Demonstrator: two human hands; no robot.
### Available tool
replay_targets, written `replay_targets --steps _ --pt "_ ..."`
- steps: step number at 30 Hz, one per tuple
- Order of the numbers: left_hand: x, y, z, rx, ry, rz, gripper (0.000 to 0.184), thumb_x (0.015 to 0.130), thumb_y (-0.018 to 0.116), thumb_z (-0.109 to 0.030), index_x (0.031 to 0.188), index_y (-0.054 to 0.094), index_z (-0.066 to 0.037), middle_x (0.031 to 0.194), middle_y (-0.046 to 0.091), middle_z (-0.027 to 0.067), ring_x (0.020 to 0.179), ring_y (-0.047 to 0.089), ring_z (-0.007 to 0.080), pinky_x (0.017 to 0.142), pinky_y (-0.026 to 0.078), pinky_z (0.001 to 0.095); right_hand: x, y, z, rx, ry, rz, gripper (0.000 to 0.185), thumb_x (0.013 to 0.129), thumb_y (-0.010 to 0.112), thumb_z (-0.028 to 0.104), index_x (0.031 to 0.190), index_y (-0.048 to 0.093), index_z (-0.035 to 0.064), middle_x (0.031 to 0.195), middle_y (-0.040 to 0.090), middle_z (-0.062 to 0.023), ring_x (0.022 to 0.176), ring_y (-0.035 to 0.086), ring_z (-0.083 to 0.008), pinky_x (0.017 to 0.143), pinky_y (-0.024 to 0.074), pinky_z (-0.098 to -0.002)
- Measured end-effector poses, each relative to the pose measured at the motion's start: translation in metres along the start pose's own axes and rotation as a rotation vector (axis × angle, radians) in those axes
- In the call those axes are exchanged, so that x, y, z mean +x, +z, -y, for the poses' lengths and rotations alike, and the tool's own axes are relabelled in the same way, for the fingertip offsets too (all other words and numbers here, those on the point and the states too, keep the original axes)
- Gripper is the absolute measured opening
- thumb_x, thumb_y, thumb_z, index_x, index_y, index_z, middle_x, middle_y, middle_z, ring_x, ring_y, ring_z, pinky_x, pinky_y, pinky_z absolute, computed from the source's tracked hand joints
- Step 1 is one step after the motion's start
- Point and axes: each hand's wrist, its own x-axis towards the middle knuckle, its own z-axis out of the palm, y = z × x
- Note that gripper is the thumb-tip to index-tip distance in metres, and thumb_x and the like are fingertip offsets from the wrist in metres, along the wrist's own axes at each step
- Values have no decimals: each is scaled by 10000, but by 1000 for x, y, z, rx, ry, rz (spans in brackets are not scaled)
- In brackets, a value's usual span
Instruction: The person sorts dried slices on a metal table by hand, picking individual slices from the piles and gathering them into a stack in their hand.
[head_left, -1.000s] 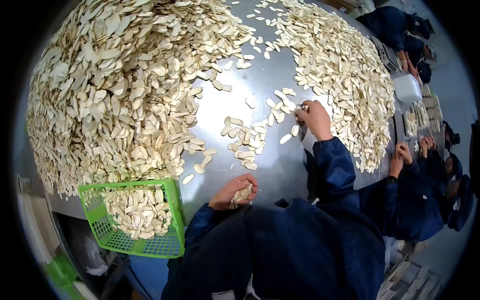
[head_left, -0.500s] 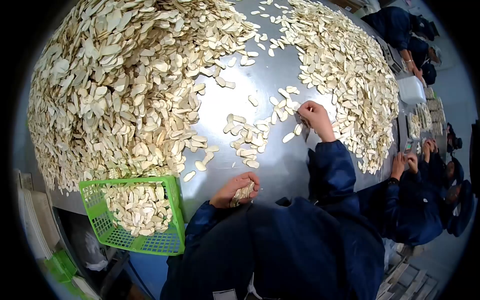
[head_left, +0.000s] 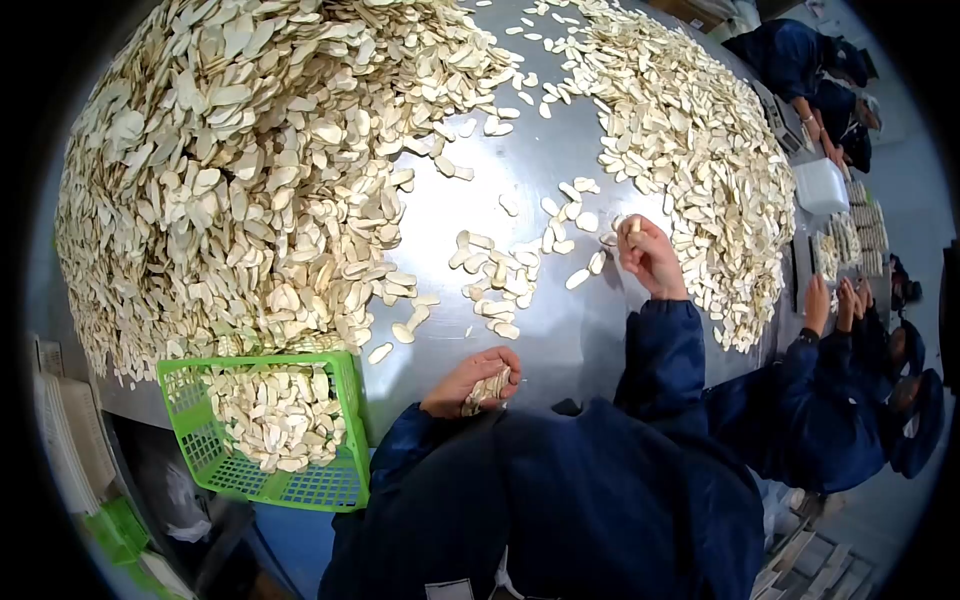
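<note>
My left hand (head_left: pixel 462 382) is closed around a small stack of pale dried slices (head_left: pixel 487 388), low over the metal table near my body. My right hand (head_left: pixel 652 262) is turned with its curled fingers upward and pinches a pale slice (head_left: pixel 635 229) at the fingertips; part of it is hidden. It is beside the left edge of the right-hand heap of slices (head_left: pixel 700 150). Loose slices (head_left: pixel 497 270) lie scattered on the table between my hands and the large left heap (head_left: pixel 240 170).
A green plastic basket (head_left: pixel 355 430), partly filled with slices, sits tilted at the table's left front edge. Bare metal table (head_left: pixel 560 340) shows between the heaps. At right, co-workers (head_left: pixel 820 410) in dark blue work near a white container (head_left: pixel 821 187) and rows of stacked slices (head_left: pixel 868 240).
My right hand has shifted slightly right and rolled palm-up, lifting a slice from the scattered ones. My left hand stays put. A co-worker's hands at right have moved.
</note>
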Motion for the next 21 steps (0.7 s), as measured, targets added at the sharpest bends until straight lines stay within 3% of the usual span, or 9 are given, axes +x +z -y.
replay_targets --steps 2,5,6,9,10,14,17,19,21 --pt "1 -2 1 2 -7 -2 258 950 503 -259 1041 495 -18 900 510 86 713 512 125 457 412 178 9 12 14 -82 31 -161 66 883 584 108 883 562 46 611 476 21 531 427 -50 421 292 -188" --pt "0 -4 2 -5 0 -3 263 948 509 -262 1045 492 -18 903 508 84 722 512 129 460 419 179 46 4 4 -730 -60 -218 123 836 623 97 932 590 27 613 463 18 531 437 -78 467 368 -225" --pt "1 -4 2 -11 7 0 265 947 513 -263 1047 492 -18 904 507 84 723 511 130 460 419 180 55 12 0 -1158 -267 -292 149 824 618 123 945 621 36 642 575 -64 569 563 -173 542 451 -297" --pt "-1 -4 3 -32 16 -6 264 944 523 -261 1045 491 -19 907 505 83 727 509 133 455 416 178 71 26 -3 -1621 -471 -290 151 825 597 160 931 644 63 767 651 -146 696 638 -297 611 485 -395" --pt "-1 -3 2 -38 13 -9 262 943 526 -260 1043 491 -20 908 504 83 728 508 134 454 415 178 76 23 -2 -1613 -422 -291 177 841 583 206 946 660 87 832 660 -161 781 624 -357 650 485 -442" --pt "0 -4 2 -33 9 -14 252 946 524 -252 1036 490 -19 904 505 85 722 507 136 446 408 175 74 21 4 -1549 -489 -522 246 842 603 263 987 663 73 721 647 -164 680 623 -359 616 489 -422" --pt "2 -5 3 -33 -5 -6 242 950 516 -245 1032 491 -19 899 508 86 721 508 132 446 408 173 48 45 2 -1498 -310 -317 264 833 617 274 1012 658 84 703 640 -170 670 619 -359 612 486 -425" --pt "1 -1 1 -13 -20 -31 243 953 508 -248 1031 491 -19 904 504 81 728 510 126 448 409 169 40 50 -11 -1531 -421 -235 239 808 651 187 1026 659 87 617 588 -143 553 570 -301 538 446 -367" --pt "0 -2 0 4 -22 -32 250 954 509 -256 1034 492 -21 910 501 76 733 512 123 451 411 168 31 56 -10 -1507 -379 -120 207 833 610 217 985 656 84 719 641 -169 691 624 -356 615 484 -433"
